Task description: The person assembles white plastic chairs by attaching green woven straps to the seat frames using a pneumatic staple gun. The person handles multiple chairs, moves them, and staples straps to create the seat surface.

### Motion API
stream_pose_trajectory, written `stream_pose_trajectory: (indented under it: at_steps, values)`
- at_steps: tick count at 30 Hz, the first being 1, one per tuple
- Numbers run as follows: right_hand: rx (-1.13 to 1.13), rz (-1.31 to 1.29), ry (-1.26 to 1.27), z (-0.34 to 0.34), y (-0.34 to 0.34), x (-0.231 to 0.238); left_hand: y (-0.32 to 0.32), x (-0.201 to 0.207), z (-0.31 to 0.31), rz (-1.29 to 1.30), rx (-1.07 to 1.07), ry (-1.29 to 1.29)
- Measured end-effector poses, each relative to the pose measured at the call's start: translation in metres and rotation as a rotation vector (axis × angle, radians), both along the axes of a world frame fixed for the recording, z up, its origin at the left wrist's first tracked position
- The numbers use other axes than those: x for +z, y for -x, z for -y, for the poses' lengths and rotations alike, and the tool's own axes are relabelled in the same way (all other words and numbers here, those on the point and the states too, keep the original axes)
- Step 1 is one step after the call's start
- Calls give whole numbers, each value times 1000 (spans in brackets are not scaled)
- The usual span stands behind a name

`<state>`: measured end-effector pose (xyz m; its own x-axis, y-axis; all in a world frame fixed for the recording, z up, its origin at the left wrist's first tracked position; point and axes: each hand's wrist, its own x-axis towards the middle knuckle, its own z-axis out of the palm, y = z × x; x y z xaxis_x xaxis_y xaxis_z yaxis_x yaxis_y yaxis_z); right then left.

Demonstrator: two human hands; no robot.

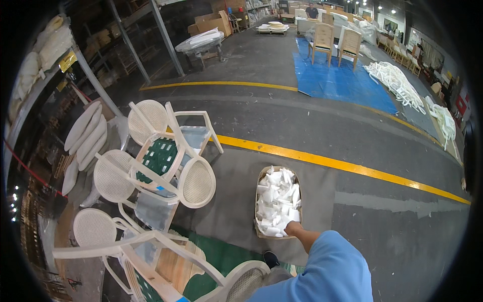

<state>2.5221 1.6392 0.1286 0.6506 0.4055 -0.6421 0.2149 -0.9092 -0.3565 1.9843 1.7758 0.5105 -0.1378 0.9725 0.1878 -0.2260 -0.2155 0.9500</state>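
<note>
A long tan box [258, 233] with rounded ends stands on the floor, heaped with white foam pieces [278, 194]. My right hand [293, 228] reaches down to its near right corner from a blue sleeve. Its fingers look bunched together on a white foam piece at the edge of the heap, though the fingertips are partly hidden. My left hand is out of the picture.
Pale wooden chair frames with woven round backs [196, 182] crowd the left, one with green webbing [160, 158]. White cushions [90, 132] lean beside a rack. Beyond a yellow floor line [322, 160] lies a blue tarp [342, 83] holding chairs. A person [312, 12] stands far off.
</note>
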Motion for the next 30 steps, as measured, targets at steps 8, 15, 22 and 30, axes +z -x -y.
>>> stream_pose_trajectory:
  at_steps: [8,15,22,30]
  values:
    - [-229,-64,23,-28,-52,-39,-27,17,-10,13,-33,33]
    - [-134,129,228,12,-88,-112,-31,24,-80,-200,17,-67]
    - [-451,149,19,-35,-95,-126,-36,40,-74,-244,63,-122]
    - [-351,164,149,-51,-110,-153,-48,54,-93,-279,224,-56]
